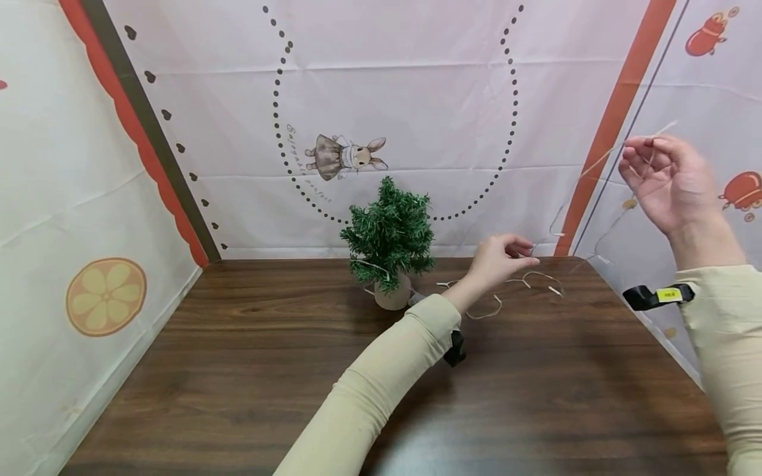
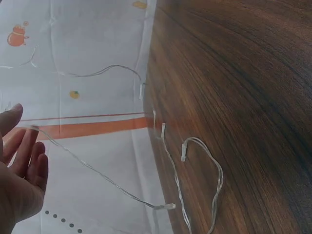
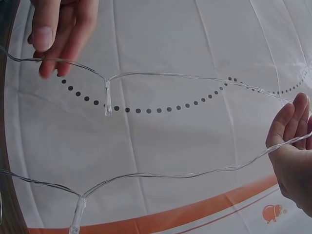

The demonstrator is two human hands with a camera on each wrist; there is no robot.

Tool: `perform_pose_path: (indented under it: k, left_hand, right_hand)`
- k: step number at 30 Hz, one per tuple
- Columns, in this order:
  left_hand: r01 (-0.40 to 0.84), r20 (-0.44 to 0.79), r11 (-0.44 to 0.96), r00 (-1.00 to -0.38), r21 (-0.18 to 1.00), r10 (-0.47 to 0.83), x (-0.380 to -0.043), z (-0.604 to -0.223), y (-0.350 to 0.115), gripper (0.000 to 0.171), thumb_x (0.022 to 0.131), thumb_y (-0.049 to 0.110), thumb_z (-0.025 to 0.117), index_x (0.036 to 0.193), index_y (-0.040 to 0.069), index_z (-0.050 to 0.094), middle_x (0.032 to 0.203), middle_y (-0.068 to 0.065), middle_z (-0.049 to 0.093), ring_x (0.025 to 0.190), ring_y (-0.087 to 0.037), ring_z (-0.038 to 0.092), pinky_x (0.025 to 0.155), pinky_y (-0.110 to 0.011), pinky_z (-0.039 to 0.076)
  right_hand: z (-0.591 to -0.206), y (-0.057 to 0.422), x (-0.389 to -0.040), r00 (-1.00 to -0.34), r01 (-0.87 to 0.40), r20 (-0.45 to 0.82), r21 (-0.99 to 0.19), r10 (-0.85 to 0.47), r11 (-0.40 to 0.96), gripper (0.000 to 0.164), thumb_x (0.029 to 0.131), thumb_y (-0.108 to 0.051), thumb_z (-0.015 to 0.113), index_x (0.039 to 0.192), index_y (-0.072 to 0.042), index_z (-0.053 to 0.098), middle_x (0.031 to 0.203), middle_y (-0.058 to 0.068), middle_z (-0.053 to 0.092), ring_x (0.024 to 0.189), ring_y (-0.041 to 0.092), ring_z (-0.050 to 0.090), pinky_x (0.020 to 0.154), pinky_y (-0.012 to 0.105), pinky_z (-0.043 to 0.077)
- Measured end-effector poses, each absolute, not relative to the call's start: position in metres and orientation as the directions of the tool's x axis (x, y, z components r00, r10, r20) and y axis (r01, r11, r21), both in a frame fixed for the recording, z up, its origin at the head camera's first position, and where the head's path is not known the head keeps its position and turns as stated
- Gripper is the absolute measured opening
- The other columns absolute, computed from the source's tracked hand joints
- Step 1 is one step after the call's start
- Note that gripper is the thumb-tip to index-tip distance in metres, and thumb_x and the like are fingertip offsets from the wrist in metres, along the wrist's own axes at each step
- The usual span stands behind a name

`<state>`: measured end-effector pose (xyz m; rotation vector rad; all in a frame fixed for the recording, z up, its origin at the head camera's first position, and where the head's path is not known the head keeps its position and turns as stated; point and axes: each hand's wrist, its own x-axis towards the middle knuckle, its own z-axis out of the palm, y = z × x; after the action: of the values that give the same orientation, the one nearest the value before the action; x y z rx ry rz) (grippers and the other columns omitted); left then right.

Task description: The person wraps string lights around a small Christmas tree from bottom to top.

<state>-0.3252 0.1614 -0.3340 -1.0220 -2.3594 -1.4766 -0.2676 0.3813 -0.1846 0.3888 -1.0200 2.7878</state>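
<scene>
In the head view, my right hand is raised at the right, palm partly visible and fingers bent. It holds a thin clear string of lights, which passes by the thumb and index finger and hangs down on either side. My left hand reaches across toward the back of the table, thumb apart from the fingers. The wire runs across the left fingertips in the right wrist view. A small green artificial tree stands upright on its pale base, left of the left hand; some wire lies on its lower branches.
More of the light string lies in loose loops on the brown wooden table behind and right of the tree. Printed cloth rises along the table's back and sides. A black strap sits on the right wrist.
</scene>
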Motion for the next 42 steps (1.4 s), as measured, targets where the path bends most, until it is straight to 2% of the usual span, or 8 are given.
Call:
perform_pose_path:
  k: [4,8,15,23,32,37,42]
  left_hand:
    - [0.607,0.454,0.249,-0.757,0.755,0.47,-0.323,-0.333,0.161,0.017,0.082,0.025,0.075,0.097,0.015,0.073,0.087,0.006,0.074,0.067,0.009,0.057,0.062,-0.006,0.045]
    - [0.619,0.486,0.242,-0.757,0.747,0.436,-0.322,-0.326,0.155,0.01,0.084,0.024,0.073,0.088,0.016,0.076,0.077,0.008,0.071,0.059,0.005,0.053,0.055,-0.009,0.043]
    - [0.607,0.503,0.234,-0.776,0.76,0.38,-0.322,-0.29,0.144,0.01,0.082,0.024,0.075,0.084,0.014,0.077,0.069,0.005,0.068,0.053,-0.001,0.051,0.049,-0.014,0.043]
    - [0.57,0.429,0.313,-0.801,0.759,0.419,-0.328,-0.24,0.126,0.01,0.084,0.022,0.073,0.087,0.013,0.076,0.071,0.002,0.07,0.058,-0.003,0.061,0.051,-0.015,0.046]
    - [0.492,0.384,0.198,-0.827,0.848,0.41,-0.339,-0.197,0.098,0.011,0.087,0.008,0.069,0.095,0.001,0.071,0.086,-0.01,0.073,0.071,-0.013,0.071,0.064,-0.014,0.055]
    - [0.504,0.386,0.259,-0.834,0.824,0.394,-0.349,-0.181,0.081,0.012,0.088,0.014,0.068,0.097,0.007,0.072,0.085,-0.005,0.074,0.071,-0.008,0.071,0.067,-0.014,0.051]
    - [0.506,0.372,0.378,-0.85,0.775,0.373,-0.359,-0.172,0.067,0.012,0.09,0.023,0.067,0.096,0.014,0.073,0.082,0.001,0.074,0.074,-0.004,0.069,0.069,-0.019,0.047]
  right_hand:
    - [-0.187,0.378,-0.269,-0.961,-0.187,0.278,-0.622,0.009,-0.761,0.021,0.1,-0.008,0.042,0.104,0.003,0.06,0.102,0.018,0.067,0.09,0.028,0.064,0.091,0.034,0.053]
    - [-0.189,0.377,-0.272,-0.954,-0.189,0.3,-0.638,-0.014,-0.747,0.024,0.1,-0.007,0.041,0.101,0.006,0.061,0.099,0.02,0.068,0.086,0.029,0.065,0.085,0.035,0.055]
    - [-0.191,0.378,-0.273,-0.955,-0.187,0.295,-0.656,-0.02,-0.731,0.021,0.098,-0.003,0.045,0.105,0.008,0.062,0.095,0.02,0.067,0.082,0.028,0.064,0.077,0.035,0.056]
    - [-0.197,0.373,-0.277,-0.944,-0.196,0.325,-0.678,-0.051,-0.708,0.019,0.098,0.001,0.044,0.107,0.01,0.059,0.088,0.018,0.062,0.076,0.027,0.058,0.068,0.034,0.052]
    - [-0.203,0.368,-0.281,-0.943,-0.214,0.327,-0.742,-0.064,-0.636,0.017,0.097,0.002,0.046,0.102,0.008,0.061,0.084,0.016,0.061,0.073,0.024,0.057,0.065,0.031,0.05]
    - [-0.208,0.368,-0.281,-0.944,-0.216,0.32,-0.782,-0.078,-0.585,0.018,0.097,0.001,0.046,0.1,0.007,0.063,0.085,0.014,0.062,0.071,0.023,0.055,0.065,0.03,0.05]
    - [-0.212,0.368,-0.28,-0.942,-0.221,0.322,-0.804,-0.092,-0.552,0.018,0.097,0.002,0.046,0.1,0.005,0.063,0.086,0.013,0.063,0.07,0.021,0.055,0.065,0.03,0.051]
